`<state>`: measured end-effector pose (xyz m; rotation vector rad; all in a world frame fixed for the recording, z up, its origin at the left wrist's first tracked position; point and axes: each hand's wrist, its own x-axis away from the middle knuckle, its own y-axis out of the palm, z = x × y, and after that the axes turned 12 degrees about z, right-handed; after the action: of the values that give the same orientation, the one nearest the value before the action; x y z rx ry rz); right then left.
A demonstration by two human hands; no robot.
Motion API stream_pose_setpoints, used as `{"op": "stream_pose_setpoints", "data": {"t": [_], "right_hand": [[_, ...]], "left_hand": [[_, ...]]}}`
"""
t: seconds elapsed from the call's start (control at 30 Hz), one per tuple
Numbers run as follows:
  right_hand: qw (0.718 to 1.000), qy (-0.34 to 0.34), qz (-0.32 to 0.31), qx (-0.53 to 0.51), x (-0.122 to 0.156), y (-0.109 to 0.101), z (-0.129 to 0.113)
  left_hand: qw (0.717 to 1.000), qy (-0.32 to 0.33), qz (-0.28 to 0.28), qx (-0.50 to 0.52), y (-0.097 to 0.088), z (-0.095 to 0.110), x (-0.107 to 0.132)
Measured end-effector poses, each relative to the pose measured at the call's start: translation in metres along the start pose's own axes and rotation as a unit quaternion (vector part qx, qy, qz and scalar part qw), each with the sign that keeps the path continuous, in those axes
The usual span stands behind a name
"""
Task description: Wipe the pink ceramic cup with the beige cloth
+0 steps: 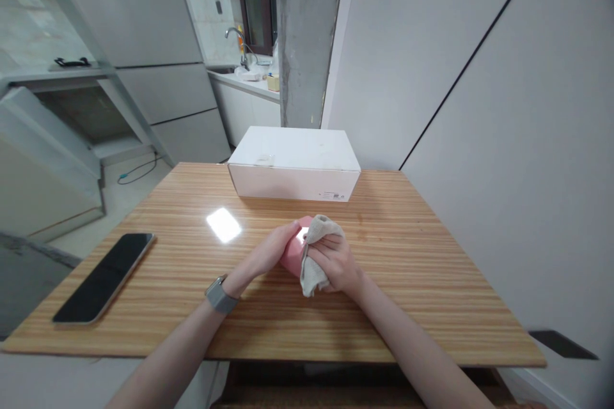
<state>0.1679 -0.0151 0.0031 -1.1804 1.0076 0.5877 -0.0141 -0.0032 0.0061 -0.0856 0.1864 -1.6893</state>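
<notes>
Over the middle of the wooden table (407,307) I hold a small pink object (291,257) with a glossy, faceted surface; much of it is covered, so its kind does not show. My left hand (274,246) is closed around its left side, thumb along the top. A watch with a grey band (221,295) is on that wrist. My right hand (338,262) grips a light grey cloth (316,271) and presses it against the right side of the pink object. The right fingertips are partly hidden in the cloth's folds.
A white cardboard box (292,182) stands at the table's far edge. On the left lies a dark-screened phone (105,278). Beyond are a grey pillar (309,38), a sink counter with a faucet (236,30), and an open cabinet door (45,153). A white wall (518,160) borders the right.
</notes>
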Motion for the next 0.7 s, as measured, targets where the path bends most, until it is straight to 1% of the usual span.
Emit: {"op": "stream_pose_setpoints", "data": {"t": [0.1,0.23,0.53,0.6,0.7], "right_hand": [[1.0,0.022,0.006,0.007,0.001,-0.001,0.002],[0.999,0.026,0.013,0.016,0.003,-0.003,0.003],[0.999,0.045,0.019,0.019,0.004,-0.003,0.002],[0.997,0.069,0.02,0.019,0.004,-0.003,0.003],[0.99,0.14,0.031,0.001,0.003,-0.004,0.004]], "left_hand": [[0.999,0.031,0.009,-0.012,-0.001,0.011,0.005],[0.999,0.044,-0.01,-0.004,-0.001,0.021,0.01],[0.999,0.042,0.002,0.014,0.001,0.021,0.01],[0.999,0.042,0.003,0.025,0.002,0.021,0.011],[0.997,0.045,0.001,0.057,0.003,0.023,0.014]]}}
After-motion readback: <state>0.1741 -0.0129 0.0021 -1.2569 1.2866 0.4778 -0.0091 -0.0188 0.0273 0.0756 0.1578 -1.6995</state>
